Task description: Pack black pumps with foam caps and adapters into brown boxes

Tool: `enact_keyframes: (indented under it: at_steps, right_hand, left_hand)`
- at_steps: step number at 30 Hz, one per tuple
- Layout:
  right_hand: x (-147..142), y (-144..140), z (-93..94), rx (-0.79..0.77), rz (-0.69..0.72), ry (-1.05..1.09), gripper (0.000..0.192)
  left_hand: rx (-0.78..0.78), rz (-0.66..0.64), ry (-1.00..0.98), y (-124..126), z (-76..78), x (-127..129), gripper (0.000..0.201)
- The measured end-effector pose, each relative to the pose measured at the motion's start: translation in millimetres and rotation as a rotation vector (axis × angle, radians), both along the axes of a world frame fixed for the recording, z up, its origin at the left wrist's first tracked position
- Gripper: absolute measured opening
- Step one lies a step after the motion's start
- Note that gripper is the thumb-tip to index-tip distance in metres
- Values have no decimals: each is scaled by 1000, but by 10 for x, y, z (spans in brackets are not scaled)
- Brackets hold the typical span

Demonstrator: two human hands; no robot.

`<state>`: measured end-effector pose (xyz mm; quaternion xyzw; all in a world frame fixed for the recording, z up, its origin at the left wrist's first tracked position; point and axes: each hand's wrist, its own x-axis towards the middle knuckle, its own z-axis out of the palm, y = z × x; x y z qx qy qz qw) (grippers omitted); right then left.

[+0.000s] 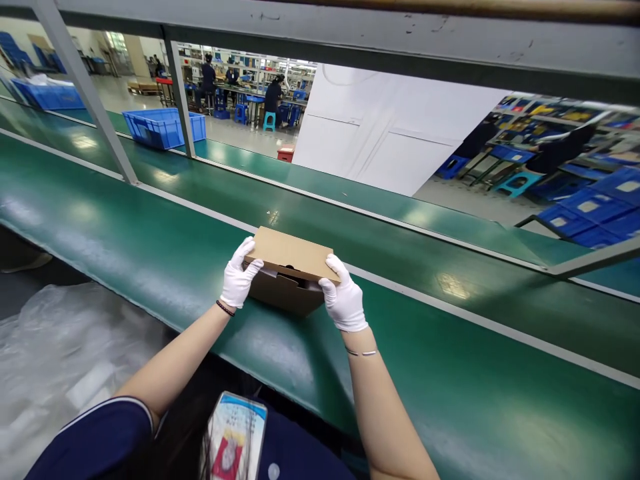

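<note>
A brown cardboard box [293, 252] is on the near green belt in front of me, its lid lowered over it with a gap along the front edge. Something pale shows in that gap, too little of it to name. White-gloved, my left hand [238, 275] grips the left end of the lid, thumb at the front edge and fingers on the side. My right hand [345, 293], in a white glove too, pinches the lid's right front corner between thumb and fingers. The box's far side and underside are hidden.
The green belt [150, 243] runs across the view, with a metal rail [425, 291] behind the box. A blue crate [159, 127] stands on the far surface. Slanted metal posts rise at left. Clear plastic bags [90, 353] lie low at left. Several people sit at distant benches.
</note>
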<state>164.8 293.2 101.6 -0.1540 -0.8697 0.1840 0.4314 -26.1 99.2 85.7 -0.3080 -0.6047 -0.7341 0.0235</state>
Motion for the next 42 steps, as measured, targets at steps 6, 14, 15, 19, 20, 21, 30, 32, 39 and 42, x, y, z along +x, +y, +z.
enact_keyframes:
  at_steps: [6,14,15,19,20,21,30,32,39,42]
  right_hand:
    - [13,-13,-25,-65,23,41,60]
    - [31,-1,-3,-118,42,34,62]
    - [33,-7,5,-124,45,36,62]
    - [57,-38,35,-136,52,21,60]
    - [67,-46,36,-133,55,16,60]
    - [76,-53,33,-131,60,10,59]
    - [64,-87,-88,-63,145,149,41]
    - [33,-118,-105,-56,153,214,29]
    - [-71,-275,-299,-208,93,369,34]
    - [-93,-240,-395,-139,113,379,32]
  left_hand:
    - [-1,-4,44,-17,-55,52,51]
    - [-79,53,206,-99,-135,126,47]
    - [-87,60,256,-118,-147,113,49]
    - [-92,109,576,-186,-129,-23,61]
    - [-104,117,643,-196,-108,-63,61]
    - [-129,113,681,-204,-85,-97,59]
    - [-305,80,644,-207,-32,-138,48]
    - [-320,108,630,-209,-49,-114,49]
    - [-382,185,779,-171,-110,117,39]
    - [-356,201,850,-125,-101,131,35]
